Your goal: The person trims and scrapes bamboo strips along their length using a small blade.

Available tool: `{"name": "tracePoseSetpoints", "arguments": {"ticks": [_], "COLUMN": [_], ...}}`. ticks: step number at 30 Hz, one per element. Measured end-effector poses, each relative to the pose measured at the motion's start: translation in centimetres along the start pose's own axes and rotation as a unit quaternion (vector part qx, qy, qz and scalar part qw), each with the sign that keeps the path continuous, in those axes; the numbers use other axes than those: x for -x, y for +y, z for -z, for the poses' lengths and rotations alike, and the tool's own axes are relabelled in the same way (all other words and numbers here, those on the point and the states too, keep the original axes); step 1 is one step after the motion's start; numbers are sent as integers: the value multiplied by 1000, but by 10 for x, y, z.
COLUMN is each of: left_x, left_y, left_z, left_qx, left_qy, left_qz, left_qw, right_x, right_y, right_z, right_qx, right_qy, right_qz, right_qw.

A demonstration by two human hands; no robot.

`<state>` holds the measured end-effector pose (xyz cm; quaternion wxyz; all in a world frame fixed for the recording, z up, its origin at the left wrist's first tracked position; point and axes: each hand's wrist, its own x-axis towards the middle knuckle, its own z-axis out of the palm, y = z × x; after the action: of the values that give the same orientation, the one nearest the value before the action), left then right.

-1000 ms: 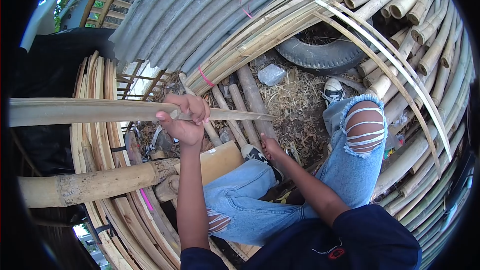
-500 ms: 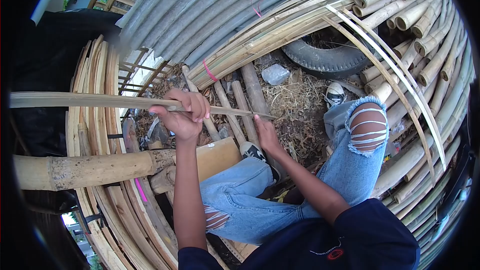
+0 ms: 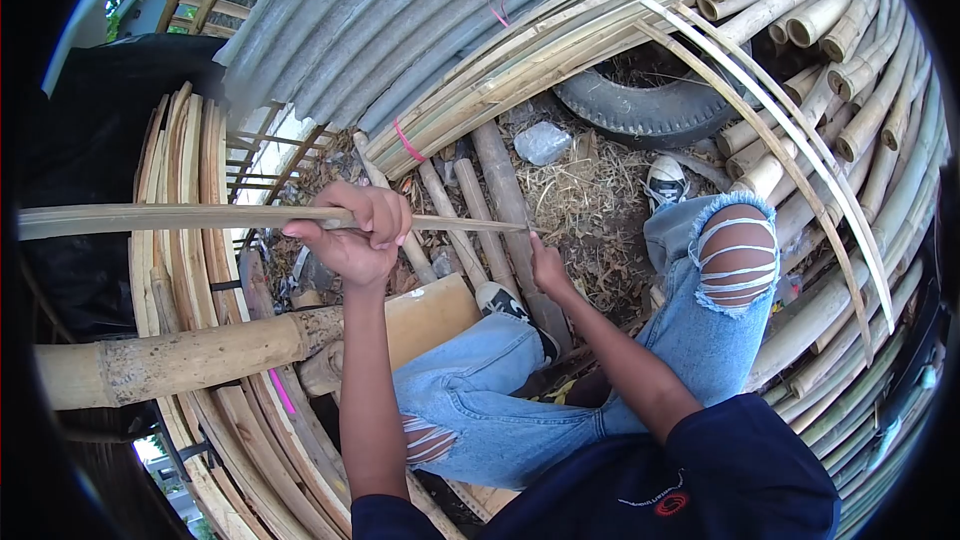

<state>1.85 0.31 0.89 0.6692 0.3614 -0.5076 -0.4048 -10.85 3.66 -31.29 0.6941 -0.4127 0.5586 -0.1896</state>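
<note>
Head view: bamboo strip (image 3: 180,219) ran past the frame's dark left edge, so that end was cut off; its middle was covered by the left hand (image 3: 358,233). Left hand curled around the strip, thumb out to the side, strip in its grip. Right hand (image 3: 549,268) was small, mostly closed, at the strip's far tip; whether it held anything was too hard to make out. Strip lay above the thick bamboo pole (image 3: 210,355), roughly level across the view.
</note>
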Motion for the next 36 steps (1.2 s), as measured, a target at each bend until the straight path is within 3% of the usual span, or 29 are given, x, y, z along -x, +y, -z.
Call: {"name": "tracePoseSetpoints", "arguments": {"ticks": [1, 2, 4, 5, 6, 8, 9, 10, 12, 16, 18, 20, 23, 27, 28, 30, 31, 32, 34, 35, 36], "left_x": [-1, -2, -2, -3, -2, -4, -5, -4, -6, -10, -11, -11, -16, -16, -15, -11, -10, -10, -13, -12, -11], "left_y": [0, -1, -5, -6, -7, -7, -7, -7, -6, -11, -9, -7, -6, -3, -4, -4, -4, -3, -3, -4, -5], "left_z": [-4, -10, -22, -23, -21, -17, -13, -14, -19, -27, -15, -5, -6, 10, 12, 8, 5, 3, 2, -1, -3], "left_qx": [-10, -10, -14, -6, -7, -14, -12, -10, -6, -8, -15, -9, -18, -15, -8, -8, -18, -30, -10, -9, -9], "left_qy": [-23, -28, -37, -43, -37, -13, -13, -14, -24, -39, -44, 2, 17, 39, 47, 51, 57, 63, 29, 26, 24], "left_qz": [2, 1, 3, 9, 15, 5, 9, 5, 13, 20, 16, 10, 5, 14, 12, 12, 9, 2, 4, 4, 10], "left_qw": [1000, 1000, 999, 999, 999, 1000, 1000, 1000, 1000, 999, 999, 1000, 1000, 999, 999, 999, 998, 998, 1000, 1000, 1000], "right_x": [-28, -26, 0, 25, 40, 50, 39, 25, 4, 34, 67, 57, 6, 47, 44, 32, 22, 13, -3, -14, -4], "right_y": [35, 29, -4, -40, -54, -72, -59, -41, -25, -38, -80, -64, -11, -71, -64, -47, -40, -36, -24, -1, -8], "right_z": [1, 0, -5, 0, -3, -8, -10, -2, 20, -1, -7, -5, -3, -14, -16, -20, -2, 11, 21, 6, -2], "right_qx": [61, 58, -157, -252, -250, -274, -183, -181, -180, -287, -380, -354, -114, -243, -245, -108, -178, -178, -198, -33, -35], "right_qy": [27, 30, -21, -80, -82, -109, -60, -59, -92, -85, -159, -150, -27, -143, -141, -41, -89, -86, -129, -31, -32], "right_qz": [-76, -74, -54, -89, -97, -20, 71, 75, -239, -225, -140, -133, 9, -41, -45, 60, -114, -107, -227, -50, -54], "right_qw": [995, 995, 986, 960, 960, 955, 979, 979, 950, 927, 900, 913, 993, 959, 958, 992, 973, 974, 945, 998, 997]}}
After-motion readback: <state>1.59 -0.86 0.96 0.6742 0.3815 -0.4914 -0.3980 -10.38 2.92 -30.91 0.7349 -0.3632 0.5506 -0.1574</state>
